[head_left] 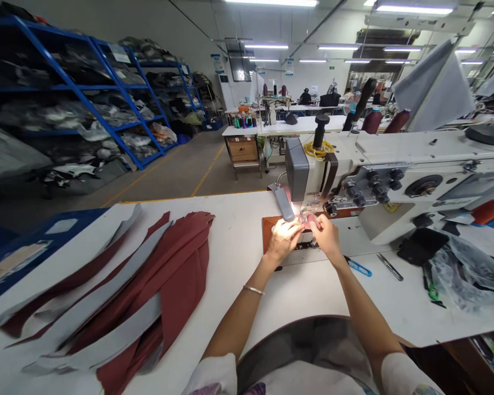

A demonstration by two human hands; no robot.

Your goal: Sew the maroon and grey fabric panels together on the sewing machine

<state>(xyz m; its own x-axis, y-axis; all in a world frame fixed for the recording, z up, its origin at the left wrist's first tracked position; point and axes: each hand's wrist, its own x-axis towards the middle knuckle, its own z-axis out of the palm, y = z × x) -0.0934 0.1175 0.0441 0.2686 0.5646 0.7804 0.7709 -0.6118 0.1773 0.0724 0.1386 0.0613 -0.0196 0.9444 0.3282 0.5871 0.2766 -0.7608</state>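
At the sewing machine (313,181), both of my hands are under the lit needle area. My left hand (285,240) is pinched on a small reddish fabric piece (310,221), just left of the presser foot. From the right, my right hand (326,235) grips the same piece between thumb and fingers. A grey strip (284,203) lies just behind my left fingers; whether it joins the reddish fabric I cannot tell. The needle tip is lost in the glare and behind my fingers. Maroon fabric panels (185,247) with grey-backed strips are spread on the table to the left.
Blue thread snips (358,266) and tweezers (389,267) lie right of my right forearm. Beyond them are a clear plastic bag (461,274) and green-handled scissors (433,291). Thread cones (372,120) stand behind the machine. Blue shelving (72,82) lines the left wall.
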